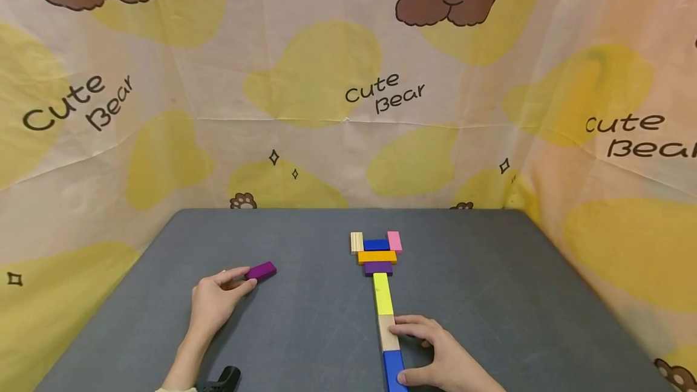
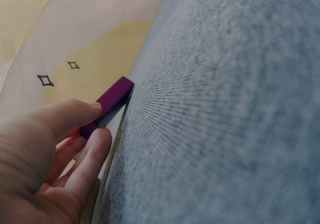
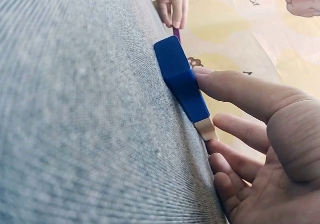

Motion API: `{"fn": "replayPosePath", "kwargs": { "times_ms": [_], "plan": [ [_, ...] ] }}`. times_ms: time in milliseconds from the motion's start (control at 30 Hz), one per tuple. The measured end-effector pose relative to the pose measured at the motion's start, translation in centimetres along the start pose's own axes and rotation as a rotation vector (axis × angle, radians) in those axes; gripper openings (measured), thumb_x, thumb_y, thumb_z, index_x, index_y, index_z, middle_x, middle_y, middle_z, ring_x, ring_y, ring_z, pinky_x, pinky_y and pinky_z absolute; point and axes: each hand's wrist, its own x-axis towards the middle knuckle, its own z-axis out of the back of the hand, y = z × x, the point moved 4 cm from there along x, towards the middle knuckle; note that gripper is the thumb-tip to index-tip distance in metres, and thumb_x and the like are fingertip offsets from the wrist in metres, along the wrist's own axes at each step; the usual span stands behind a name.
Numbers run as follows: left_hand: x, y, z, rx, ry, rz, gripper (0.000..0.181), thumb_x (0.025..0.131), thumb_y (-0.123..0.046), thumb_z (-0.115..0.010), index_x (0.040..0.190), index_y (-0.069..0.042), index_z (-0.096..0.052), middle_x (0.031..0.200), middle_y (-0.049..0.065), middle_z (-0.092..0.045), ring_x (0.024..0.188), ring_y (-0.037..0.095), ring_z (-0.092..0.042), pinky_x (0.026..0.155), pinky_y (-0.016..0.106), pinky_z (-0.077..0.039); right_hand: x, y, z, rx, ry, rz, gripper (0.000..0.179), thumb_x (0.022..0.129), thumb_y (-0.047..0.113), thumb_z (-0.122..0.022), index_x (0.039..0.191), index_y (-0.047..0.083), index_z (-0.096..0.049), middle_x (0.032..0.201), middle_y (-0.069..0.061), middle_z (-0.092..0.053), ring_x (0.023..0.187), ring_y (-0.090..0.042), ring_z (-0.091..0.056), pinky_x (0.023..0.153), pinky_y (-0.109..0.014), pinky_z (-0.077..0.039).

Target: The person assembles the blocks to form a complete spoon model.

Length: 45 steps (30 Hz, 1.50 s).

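Note:
In the head view, my left hand (image 1: 212, 302) pinches a purple block (image 1: 262, 271) between thumb and fingers at the left of the table. The left wrist view shows that purple block (image 2: 114, 99) slanting up from the fingertips. My right hand (image 1: 438, 352) lies along the near end of a line of blocks. Its thumb touches a blue block (image 1: 393, 368), and its fingertips rest against a plain wooden block (image 1: 387, 333). Beyond these, a yellow block (image 1: 383, 294) leads to a crosswise purple-violet block (image 1: 378, 269) and an orange block (image 1: 377, 257).
At the far end, a short blue block (image 1: 376, 245) lies between a striped wooden block (image 1: 356, 243) and a pink block (image 1: 394, 242). Everything lies on a dark grey table (image 1: 517, 283). A bear-print curtain (image 1: 327, 156) hangs behind and beside it. A black strap end (image 1: 225, 378) shows near my left wrist.

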Motion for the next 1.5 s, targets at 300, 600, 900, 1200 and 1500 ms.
{"fn": "replayPosePath", "kwargs": {
  "times_ms": [300,600,900,1200,1500],
  "plan": [
    [0.0,-0.1,0.1,0.010,0.012,0.017,0.039,0.080,-0.030,-0.084,0.112,-0.009,-0.076,0.086,0.007,-0.074,0.129,0.039,-0.047,0.107,0.055,-0.030,-0.1,0.0,0.0,-0.017,0.002,0.003,0.058,0.076,0.038,-0.085,0.130,0.036,-0.063,0.139,-0.001,-0.049,0.125,-0.037,-0.040,0.094,-0.064,-0.036],
    [0.1,-1.6,-0.8,0.003,0.019,0.012,0.039,0.081,-0.034,-0.083,0.113,-0.013,-0.076,0.087,0.002,-0.074,0.095,0.023,-0.068,0.084,0.039,-0.047,0.1,0.0,-0.2,0.001,0.004,-0.003,0.057,0.076,0.038,-0.085,0.130,0.036,-0.063,0.139,-0.001,-0.048,0.125,-0.038,-0.039,0.095,-0.064,-0.035],
    [2.9,-7.6,-5.7,-0.126,0.139,-0.101,0.035,0.081,-0.032,-0.083,0.112,-0.017,-0.077,0.087,-0.001,-0.073,0.081,0.013,-0.068,0.066,0.032,-0.051,0.1,-0.1,-0.3,0.003,0.001,0.029,0.057,0.077,0.036,-0.085,0.130,0.036,-0.063,0.139,0.000,-0.048,0.126,-0.036,-0.038,0.096,-0.061,-0.035],
    [6.5,-12.7,-14.0,-0.229,0.290,-0.240,0.030,0.084,-0.026,-0.080,0.113,-0.017,-0.076,0.095,-0.004,-0.073,0.082,0.011,-0.068,0.068,0.033,-0.054,-0.1,-0.2,-0.1,0.002,-0.015,0.046,0.058,0.077,0.038,-0.085,0.130,0.037,-0.063,0.138,0.002,-0.048,0.126,-0.036,-0.038,0.097,-0.061,-0.034],
    [8.1,-13.2,-18.0,-0.202,0.370,-0.262,0.034,0.085,-0.021,-0.080,0.117,-0.009,-0.074,0.106,0.001,-0.072,0.089,0.013,-0.068,0.075,0.030,-0.055,0.0,-0.2,0.0,0.009,-0.024,0.046,0.058,0.077,0.038,-0.085,0.131,0.035,-0.063,0.138,0.002,-0.049,0.126,-0.035,-0.038,0.097,-0.062,-0.034]
  ]
}}
